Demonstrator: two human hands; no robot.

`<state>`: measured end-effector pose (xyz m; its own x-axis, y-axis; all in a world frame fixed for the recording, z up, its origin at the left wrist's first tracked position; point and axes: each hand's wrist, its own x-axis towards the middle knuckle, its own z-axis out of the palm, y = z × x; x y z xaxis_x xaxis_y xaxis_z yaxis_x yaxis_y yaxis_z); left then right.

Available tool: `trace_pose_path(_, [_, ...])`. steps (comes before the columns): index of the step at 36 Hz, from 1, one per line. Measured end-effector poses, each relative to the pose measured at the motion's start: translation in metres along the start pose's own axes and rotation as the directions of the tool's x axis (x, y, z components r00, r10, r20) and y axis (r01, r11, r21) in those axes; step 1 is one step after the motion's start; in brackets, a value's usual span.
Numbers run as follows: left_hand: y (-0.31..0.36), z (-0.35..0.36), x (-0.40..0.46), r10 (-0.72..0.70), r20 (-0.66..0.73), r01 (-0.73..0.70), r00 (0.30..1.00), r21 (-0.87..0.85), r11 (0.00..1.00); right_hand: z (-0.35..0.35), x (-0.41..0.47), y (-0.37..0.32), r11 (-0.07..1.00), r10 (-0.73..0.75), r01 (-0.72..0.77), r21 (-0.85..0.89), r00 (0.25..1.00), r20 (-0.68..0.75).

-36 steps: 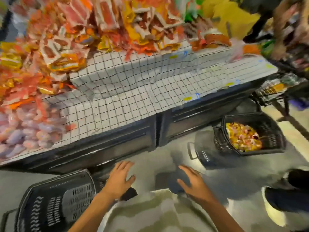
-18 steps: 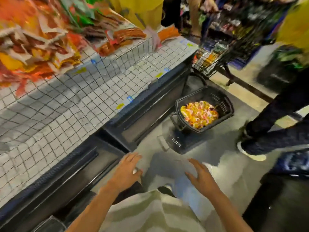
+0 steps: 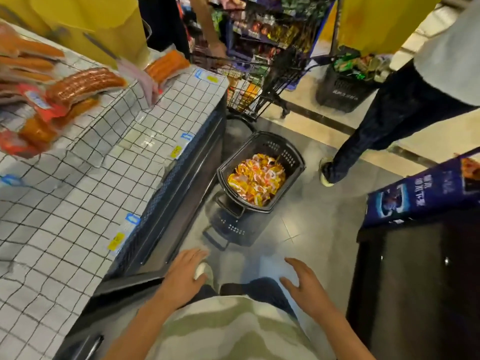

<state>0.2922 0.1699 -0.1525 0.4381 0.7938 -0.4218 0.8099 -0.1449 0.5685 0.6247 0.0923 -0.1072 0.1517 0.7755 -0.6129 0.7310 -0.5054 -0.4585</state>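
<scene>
Both my left hand (image 3: 181, 279) and right hand (image 3: 307, 288) hang spread and apart, holding nothing. The black plastic basket (image 3: 287, 153) of orange-yellow packets (image 3: 255, 179) stands ahead, untouched; grabbing it seems left to do.

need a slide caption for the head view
Empty left hand and right hand held open above a grey floor, short of a black plastic basket heaped with orange and yellow packets.

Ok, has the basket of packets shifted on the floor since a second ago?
No. The basket of packets sits on the same empty basket, beside the freezer near its far end, as before. Only the camera has swung toward it.
</scene>
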Motion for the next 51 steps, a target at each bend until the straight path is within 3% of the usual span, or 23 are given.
trace_pose_path(6, [-0.019, -0.019, 0.055, 0.025, 0.117, -0.033, 0.993, 0.068, 0.997, -0.012, 0.031, -0.012, 0.998, 0.041, -0.038, 0.049, 0.998, -0.054])
trace_pose_path(12, [-0.020, -0.032, 0.111, -0.033, 0.218, 0.015, 0.975, 0.082, 0.996, -0.032, 0.086, -0.001, 0.996, 0.065, -0.065, 0.064, 0.998, 0.002])
trace_pose_path(26, [0.042, -0.013, 0.289, -0.214, 0.241, 0.203, 0.947, 0.071, 0.977, -0.098, 0.285, 0.033, 0.994, 0.072, -0.084, 0.067, 0.984, 0.163])
trace_pose_path(34, [0.048, 0.034, 0.408, -0.226, 0.281, 0.218, 0.933, 0.061, 0.974, -0.080, 0.405, 0.059, 0.997, 0.074, -0.070, -0.025, 0.972, 0.225])
trace_pose_path(39, [0.006, 0.071, 0.471, -0.185, 0.313, 0.176, 0.931, 0.059, 0.983, -0.037, 0.478, 0.063, 0.972, 0.148, -0.187, 0.143, 0.957, 0.249])
trace_pose_path(42, [-0.023, 0.088, 0.506, -0.188, 0.309, 0.169, 0.932, 0.087, 0.982, 0.002, 0.520, 0.072, 0.905, 0.217, -0.293, 0.307, 0.941, 0.259])
trace_pose_path(46, [-0.059, 0.110, 0.543, -0.178, 0.282, 0.141, 0.943, 0.148, 0.979, 0.057, 0.573, 0.080, 0.651, 0.370, -0.474, 0.593, 0.880, 0.298])
trace_pose_path(51, [-0.094, 0.133, 0.573, -0.121, 0.334, 0.067, 0.935, 0.167, 0.984, 0.109, 0.632, 0.090, 0.462, 0.470, -0.510, 0.726, 0.834, 0.288])
